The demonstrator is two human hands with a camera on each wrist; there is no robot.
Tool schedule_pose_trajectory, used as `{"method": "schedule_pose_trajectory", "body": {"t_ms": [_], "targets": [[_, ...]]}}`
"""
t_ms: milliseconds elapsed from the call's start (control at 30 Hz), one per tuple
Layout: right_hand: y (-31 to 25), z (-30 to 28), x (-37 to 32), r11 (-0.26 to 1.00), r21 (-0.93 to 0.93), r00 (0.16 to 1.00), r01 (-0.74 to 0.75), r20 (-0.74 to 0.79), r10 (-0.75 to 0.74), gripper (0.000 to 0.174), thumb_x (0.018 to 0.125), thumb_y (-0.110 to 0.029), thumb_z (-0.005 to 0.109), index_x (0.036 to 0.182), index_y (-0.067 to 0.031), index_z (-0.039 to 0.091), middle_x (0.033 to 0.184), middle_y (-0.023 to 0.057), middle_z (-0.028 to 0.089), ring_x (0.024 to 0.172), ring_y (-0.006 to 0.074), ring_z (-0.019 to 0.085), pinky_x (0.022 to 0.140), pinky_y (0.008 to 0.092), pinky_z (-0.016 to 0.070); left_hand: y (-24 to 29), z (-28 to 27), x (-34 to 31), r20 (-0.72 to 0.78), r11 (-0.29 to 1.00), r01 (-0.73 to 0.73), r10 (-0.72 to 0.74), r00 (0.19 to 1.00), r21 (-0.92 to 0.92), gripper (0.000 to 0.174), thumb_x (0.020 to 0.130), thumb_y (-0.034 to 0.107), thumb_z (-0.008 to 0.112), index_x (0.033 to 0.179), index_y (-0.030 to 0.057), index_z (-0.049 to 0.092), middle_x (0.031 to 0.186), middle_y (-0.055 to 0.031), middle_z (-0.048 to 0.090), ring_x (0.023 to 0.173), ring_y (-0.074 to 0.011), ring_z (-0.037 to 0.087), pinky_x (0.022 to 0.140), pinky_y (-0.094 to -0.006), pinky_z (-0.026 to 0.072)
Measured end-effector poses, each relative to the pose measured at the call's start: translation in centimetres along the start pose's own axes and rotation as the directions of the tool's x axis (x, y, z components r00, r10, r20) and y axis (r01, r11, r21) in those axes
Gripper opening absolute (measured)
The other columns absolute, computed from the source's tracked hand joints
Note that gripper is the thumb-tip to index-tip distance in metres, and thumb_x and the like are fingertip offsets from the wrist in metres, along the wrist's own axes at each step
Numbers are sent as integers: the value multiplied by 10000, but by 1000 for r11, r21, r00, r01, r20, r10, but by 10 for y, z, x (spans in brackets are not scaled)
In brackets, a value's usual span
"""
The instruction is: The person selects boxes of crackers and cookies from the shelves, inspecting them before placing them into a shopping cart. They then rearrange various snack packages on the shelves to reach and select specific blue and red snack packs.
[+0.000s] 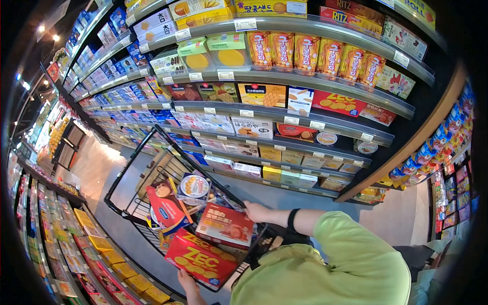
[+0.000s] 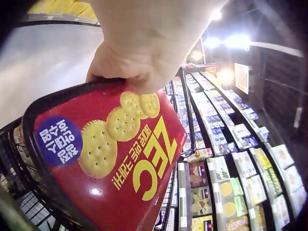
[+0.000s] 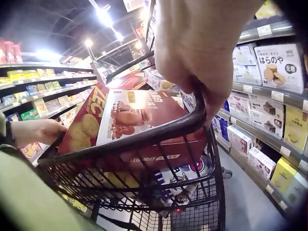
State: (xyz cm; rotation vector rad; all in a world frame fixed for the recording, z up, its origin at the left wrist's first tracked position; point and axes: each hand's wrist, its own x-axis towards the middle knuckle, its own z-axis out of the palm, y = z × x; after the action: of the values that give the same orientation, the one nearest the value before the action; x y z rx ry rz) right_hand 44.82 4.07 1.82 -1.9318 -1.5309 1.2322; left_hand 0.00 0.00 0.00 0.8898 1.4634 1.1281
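Note:
A black wire shopping cart (image 1: 113, 195) stands in front of me, piled with packaged snacks. My right hand (image 1: 256, 212) grips a corner of its rim (image 3: 185, 122), fingers curled round the bar. On the other side, my left hand (image 2: 139, 53) holds the black rim (image 2: 31, 113) beside a red ZEC cracker box (image 2: 96, 199). A brown-red biscuit box (image 3: 166, 115) lies next to the ZEC box, near my right hand. Farther forward in the cart are a red snack pack (image 1: 165, 206) and a round-labelled package (image 1: 194, 186).
Shelves of boxed biscuits (image 1: 262, 96) run along the far side of the aisle. Lower shelves with yellow and red packs (image 1: 122, 267) line the left. Grey floor (image 1: 264, 198) shows between cart and shelves. Hanging snack bags (image 1: 427, 147) are beyond the wooden shelf end (image 1: 401, 140).

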Motion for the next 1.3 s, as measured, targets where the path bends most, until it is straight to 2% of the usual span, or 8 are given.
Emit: {"method": "schedule_pose_trajectory", "body": {"t_ms": [300, 467, 833, 900, 967, 1000, 1100, 1300], "targets": [[-59, 17, 38, 981, -66, 968, 184, -163, -193, 356, 939, -234, 516, 1201, 5, 488, 1008, 286, 641, 979, 466, 603, 856, 518, 481, 24, -15, 63, -139, 994, 68, -80, 987, -87, 308, 1027, 221, 393, 1226, 14, 506, 1143, -127, 592, 1006, -205, 587, 840, -341, 488], [-91, 33, 33, 995, -77, 989, 61, -129, -70, 239, 892, -184, 570, 1045, -1, 571, 1083, 258, 622, 1025, 437, 595, 880, 509, 485, 14, -28, 85, -245, 744, -93, 332, 911, 662, 497, 938, 131, 525, 1388, -36, 394, 1354, -248, 479, 1210, -383, 497, 1016, -401, 392], [-123, 58, 70, 992, 11, 992, 124, -15, -124, 326, 886, -229, 608, 1160, -59, 561, 1100, 195, 637, 1064, 377, 604, 874, 488, 482, 15, -47, 116, -373, 531, 125, 391, 841, 838, 545, 871, 119, 582, 1359, -61, 421, 1442, -295, 354, 1293, -433, 397, 1093, -433, 319], [-99, 48, 80, 982, 37, 982, 184, 30, -185, 355, 890, -254, 607, 1181, -57, 557, 1112, 197, 635, 1065, 381, 602, 882, 479, 481, -4, -77, 141, -208, -140, 241, 216, 954, 960, 880, 823, 659, 582, 1508, 203, 269, 1594, -177, 70, 1452, -400, 95, 1081, -659, 218], [-66, 19, 79, 942, -2, 942, 334, 14, -334, 421, 893, -320, 603, 1211, -48, 550, 1132, 210, 629, 1065, 391, 596, 898, 455, 477, 105, 33, 96, -437, 312, 347, 290, 852, 884, 843, 882, 503, 616, 1500, 65, 246, 1549, -199, 236, 1404, -426, 245, 1122, -467, 281], [-62, -21, 54, 964, 0, 963, 265, -41, -265, 428, 892, -325, 596, 1211, -43, 549, 1137, 210, 626, 1071, 389, 593, 907, 457, 475, 108, 52, 109, -238, 474, -18, 475, 847, 880, 660, 884, 280, 593, 1427, 4, 339, 1470, -217, 340, 1331, -400, 350, 1098, -443, 311], [-1, -97, 35, 980, -89, 922, 178, -333, -198, 344, 888, -281, 576, 1159, -69, 585, 1114, 213, 638, 1049, 387, 604, 917, 466, 475, 148, 169, 111, 200, 560, -647, 656, 728, 517, 450, 900, 9, 554, 1334, -55, 452, 1333, -187, 503, 1223, -304, 486, 1044, -383, 367], [71, -259, -26, 987, -22, 514, 157, -852, -100, 316, 848, -94, 620, 1144, 6, 570, 1071, 227, 626, 1014, 376, 609, 894, 422, 487, 174, 460, 59, 767, 753, -658, 424, 482, -3, 452, 860, 84, 651, 1296, 28, 547, 1225, -148, 617, 1061, -226, 610, 885, -325, 471]]}}
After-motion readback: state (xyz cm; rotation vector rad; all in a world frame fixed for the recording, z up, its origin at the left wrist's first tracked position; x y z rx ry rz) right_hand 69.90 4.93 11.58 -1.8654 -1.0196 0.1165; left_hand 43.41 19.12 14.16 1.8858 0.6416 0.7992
